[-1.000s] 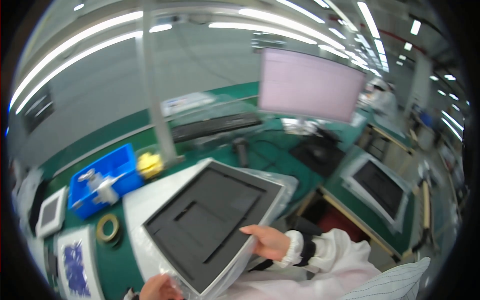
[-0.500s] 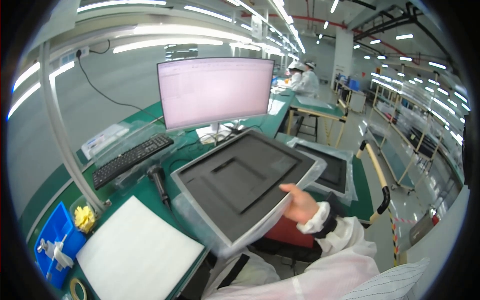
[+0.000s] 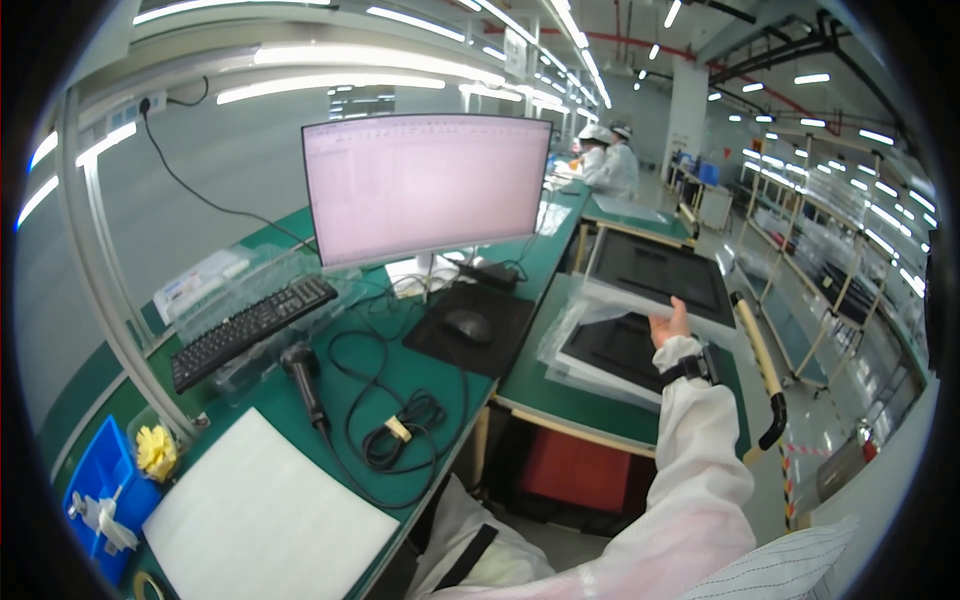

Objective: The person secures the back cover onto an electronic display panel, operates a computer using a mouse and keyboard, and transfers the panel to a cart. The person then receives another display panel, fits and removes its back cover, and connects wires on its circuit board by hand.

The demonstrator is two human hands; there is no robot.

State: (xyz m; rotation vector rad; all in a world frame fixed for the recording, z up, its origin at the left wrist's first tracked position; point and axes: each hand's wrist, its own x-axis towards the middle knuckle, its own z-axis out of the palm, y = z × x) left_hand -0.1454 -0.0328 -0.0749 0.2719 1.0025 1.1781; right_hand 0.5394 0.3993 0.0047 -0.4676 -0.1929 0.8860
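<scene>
My right hand [image 3: 674,324] is on the near edge of a dark, flat, tray-like panel [image 3: 660,272] with a pale rim, its fingers closed there. The panel is tilted over the far end of the green-topped cart [image 3: 520,385]. Beneath and in front of it, a second dark panel [image 3: 615,345] with a recessed middle lies partly wrapped in clear plastic film [image 3: 560,325]. My left hand is not in view.
A lit monitor [image 3: 430,190], a keyboard [image 3: 250,330], a mouse [image 3: 468,326] and a handheld scanner [image 3: 303,385] with coiled cable stand on the green bench. White foam sheet [image 3: 270,510] lies near, beside a blue bin [image 3: 110,490]. A cart handle [image 3: 760,360] rises at right.
The panel in my right hand has moved from over the bench, far and to the right, onto the cart side. It uncovered the mouse, mat and coiled cable.
</scene>
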